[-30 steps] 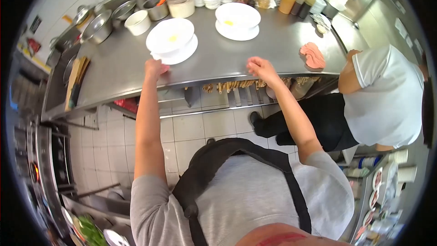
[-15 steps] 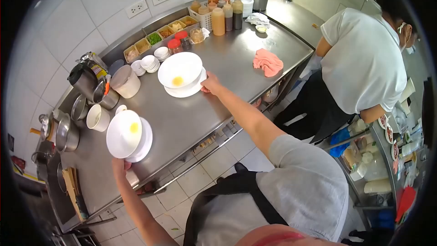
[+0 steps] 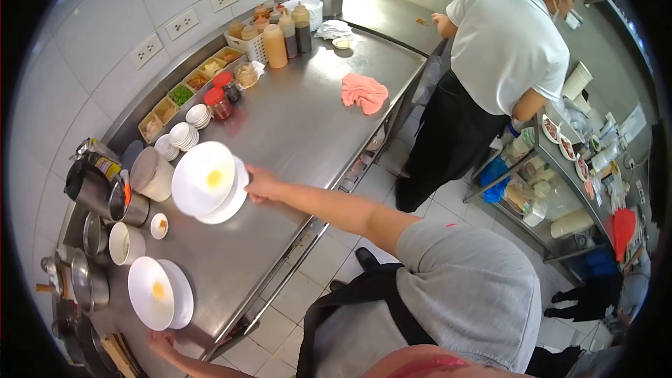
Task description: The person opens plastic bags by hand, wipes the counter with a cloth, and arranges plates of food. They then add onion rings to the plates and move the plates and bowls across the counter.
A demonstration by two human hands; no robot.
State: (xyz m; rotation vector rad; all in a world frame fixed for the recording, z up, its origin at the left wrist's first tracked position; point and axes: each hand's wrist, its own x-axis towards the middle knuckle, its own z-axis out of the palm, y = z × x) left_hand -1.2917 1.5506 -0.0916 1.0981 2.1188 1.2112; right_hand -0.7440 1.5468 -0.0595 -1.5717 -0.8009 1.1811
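Two white bowls, each on a white plate and with a yellow-orange patch at the bottom, stand on the steel counter. My right hand (image 3: 263, 184) pinches the right rim of the plate (image 3: 238, 199) under the farther bowl (image 3: 198, 192). At the near side of the closer bowl (image 3: 147, 304) is my left hand (image 3: 162, 342), its fingers closed at the edge of that plate (image 3: 183, 304); the fingertips are partly hidden. A small white dish (image 3: 159, 226) with something orange in it lies between the two bowls.
Stacked small dishes (image 3: 183, 135), red-lidded jars (image 3: 218, 103), a lidded tub (image 3: 152, 175) and metal pots (image 3: 89, 280) line the wall side. Squeeze bottles (image 3: 275, 47) and a pink cloth (image 3: 364, 93) are farther along. A co-worker (image 3: 507, 49) stands at the right.
Both bowls have shifted left along the counter with my hands, uncovering the small dish. My view has turned right. The co-worker stands more upright, one hand now showing.
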